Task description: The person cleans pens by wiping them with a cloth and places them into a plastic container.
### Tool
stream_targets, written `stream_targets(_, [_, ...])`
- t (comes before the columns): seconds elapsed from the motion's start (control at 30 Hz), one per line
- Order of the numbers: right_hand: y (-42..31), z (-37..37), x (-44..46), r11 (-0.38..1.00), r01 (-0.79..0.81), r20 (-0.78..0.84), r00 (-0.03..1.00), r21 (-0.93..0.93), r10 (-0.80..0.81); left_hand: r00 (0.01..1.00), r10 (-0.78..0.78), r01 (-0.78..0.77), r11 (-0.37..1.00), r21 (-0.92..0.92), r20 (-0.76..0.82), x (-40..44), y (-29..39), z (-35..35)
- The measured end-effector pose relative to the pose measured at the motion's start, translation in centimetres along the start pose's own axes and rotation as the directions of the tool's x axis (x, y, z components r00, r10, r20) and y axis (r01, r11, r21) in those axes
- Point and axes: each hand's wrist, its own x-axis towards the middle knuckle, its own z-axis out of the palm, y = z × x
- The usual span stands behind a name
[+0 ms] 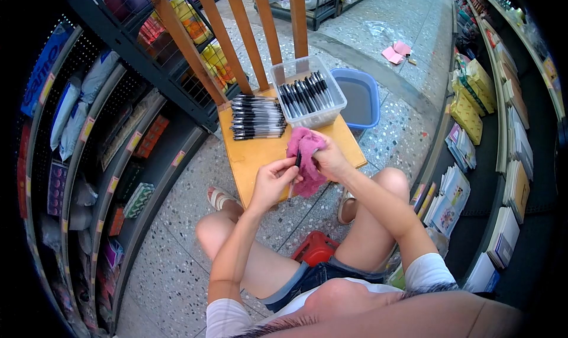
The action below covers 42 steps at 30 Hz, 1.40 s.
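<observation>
The left hand (273, 183) has a narrow grip on a slim black-and-clear pen (298, 158) by the yellow wooden chair seat (247, 169); the right hand (331, 162) clasps a pink cloth (307, 185) against the pen. Wiping seems underway, calling next for steady rubbing.

Seat (247, 163): loose pens (258, 116) near back-left corner | box (324, 116) right of them, back-right corner; boxed pens (305, 95) inside | basin (374, 101) on floor (171, 225), beyond right edge

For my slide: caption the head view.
Left hand holds a pen, right hand a cloth, at a chair bearing pens and a box of more.
</observation>
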Motion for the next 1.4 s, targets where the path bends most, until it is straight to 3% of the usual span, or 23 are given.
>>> stream_targets(0.1, [0.4, 0.1, 0.1, 0.998, 0.005, -0.040, 0.999, -0.058, -0.007, 1.000, 0.004, -0.004, 1.000, 0.004, 0.003, 0.1, -0.2, 0.3])
stream_targets(0.3, [-0.4, 0.3, -0.4, 0.998, -0.060, 0.034, 0.998, -0.035, 0.061, 1.000, 0.014, -0.015, 0.998, -0.057, -0.010, 0.6, -0.9, 0.2])
stream_targets(0.4, [0.2, -0.1, 0.1, 0.979, 0.052, -0.064, 0.996, -0.195, -0.066, 1.000, -0.016, 0.017, 1.000, 0.007, -0.020, 0.5, -0.2, 0.6])
stream_targets(0.57, [-0.8, -0.9, 0.4, 0.952, 0.138, -0.155, 0.970, -0.272, -0.185, 0.997, -0.078, 0.075, 0.963, 0.257, 0.001, 0.2, -0.4, 0.4])
stream_targets(0.63, [-1.1, -1.0, 0.5, 0.955, 0.155, -0.186, 0.961, -0.253, -0.205, 0.997, -0.082, 0.081, 0.965, 0.249, -0.006, 0.0, -0.3, 0.5])
stream_targets(0.83, [-1.0, -0.5, 0.4, 0.964, 0.145, -0.161, 0.970, -0.221, -0.182, 0.997, 0.005, 0.017, 0.962, 0.272, -0.080, -0.3, -0.6, 0.6])
stream_targets(0.93, [-1.3, 0.5, 0.0, 0.987, 0.080, -0.102, 0.990, -0.137, -0.094, 0.994, 0.027, 0.001, 0.967, 0.256, -0.106, -0.4, -0.6, 0.8])
stream_targets(1.3, [1.7, -0.4, 0.0, 0.953, 0.092, -0.011, 0.995, -0.288, -0.099, 0.984, 0.068, -0.038, 0.983, 0.179, -0.162, 0.1, -0.6, 0.8])
stream_targets(1.4, [1.6, -0.5, 0.1, 0.944, 0.110, -0.049, 0.990, -0.311, -0.131, 0.984, 0.066, -0.031, 0.978, 0.204, -0.168, 0.2, -0.5, 0.7])
